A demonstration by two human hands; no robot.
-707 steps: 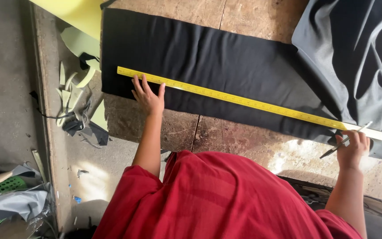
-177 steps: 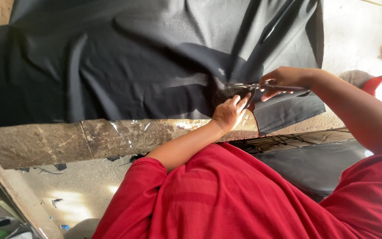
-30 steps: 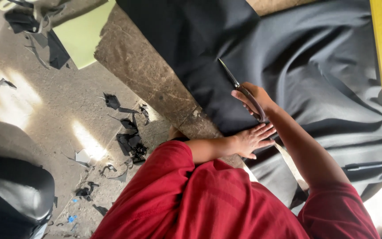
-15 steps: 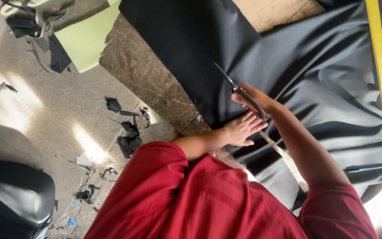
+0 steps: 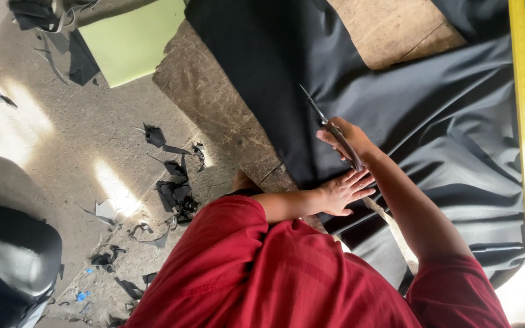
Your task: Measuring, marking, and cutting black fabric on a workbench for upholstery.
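A large sheet of black fabric [image 5: 432, 121] covers most of the worn wooden bench [image 5: 214, 103], lying in loose folds on the right and flat towards the top. Compared with half a second ago the view sits slightly closer and lower, so more of the bare bench top shows at the upper right. A long yellow ruler [image 5: 522, 152] lies along the right side of the cloth, much as it did before. A pale green sheet [image 5: 132, 37] rests at the bench's far corner, and black offcuts [image 5: 174, 182] are scattered on the concrete floor [image 5: 44, 152] (sunlit in patches).

The right hand [image 5: 344, 138] is clamped around the handles of a pair of scissors [image 5: 329, 124], whose blades point up and to the left over the fabric; whether the blades are parted or shut is hard to say at this angle. The left hand [image 5: 344, 193] lies flat with fingers spread, pressing the fabric just below the scissors, a touch nearer the right wrist than a moment ago.
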